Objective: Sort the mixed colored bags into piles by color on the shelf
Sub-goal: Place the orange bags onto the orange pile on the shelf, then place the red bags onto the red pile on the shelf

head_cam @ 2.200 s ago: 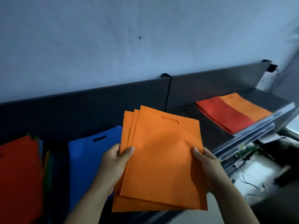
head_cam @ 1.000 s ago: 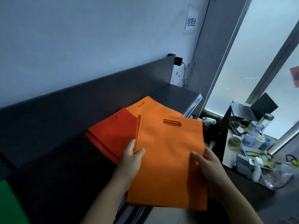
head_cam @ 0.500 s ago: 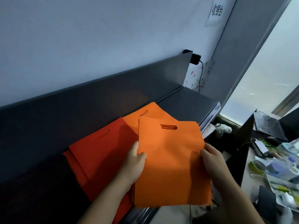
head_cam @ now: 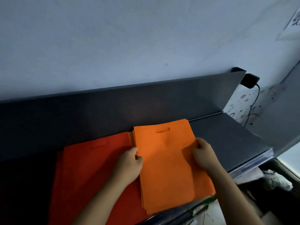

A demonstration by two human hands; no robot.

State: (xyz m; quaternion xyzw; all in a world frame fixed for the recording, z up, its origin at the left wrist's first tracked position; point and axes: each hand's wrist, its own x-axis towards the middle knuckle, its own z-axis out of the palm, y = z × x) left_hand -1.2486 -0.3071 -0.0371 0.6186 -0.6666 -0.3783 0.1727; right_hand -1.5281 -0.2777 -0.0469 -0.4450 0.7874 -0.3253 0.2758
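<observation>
Orange bags now seemingly on shelf.

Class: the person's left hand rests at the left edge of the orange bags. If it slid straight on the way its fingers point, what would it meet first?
The left hand points rightward, so it would probably meet the orange bag pile it already touches, then the right hand; depth is unclear.

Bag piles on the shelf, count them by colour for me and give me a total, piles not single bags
Orange bag piles: 1, the orange pile, held at its side edges by the left hand and the right hand
Red bag piles: 1, the red pile, lying directly left of the orange one
Total: 2 piles on the shelf
</observation>
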